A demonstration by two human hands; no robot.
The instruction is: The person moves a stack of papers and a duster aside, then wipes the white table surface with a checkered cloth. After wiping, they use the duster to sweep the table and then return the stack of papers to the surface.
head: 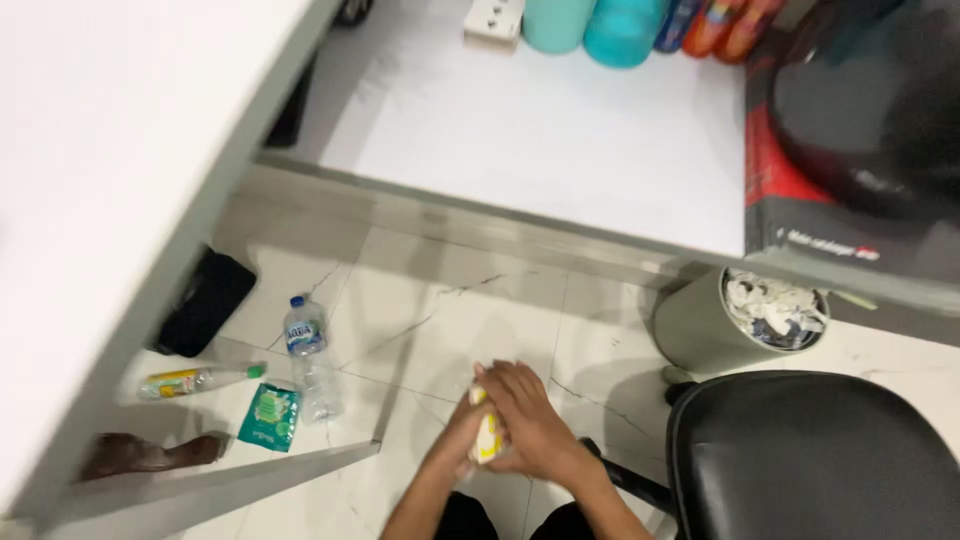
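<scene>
Both my hands meet low in the head view, above the tiled floor. My right hand (pixel 530 420) lies over a small yellow and white object (pixel 487 437) and wraps it. My left hand (pixel 462 425) is mostly hidden beneath, and presses on the same object from the left. What the object is I cannot tell. My forearms come up from the bottom edge.
On the floor at left stand a clear water bottle (pixel 310 355), a lying bottle (pixel 195 380), a green sachet (pixel 269 416) and a black bag (pixel 207 300). A full grey waste bin (pixel 700 330) and a black chair (pixel 810 460) are at right. The white desk (pixel 560 130) holds teal cups and a box.
</scene>
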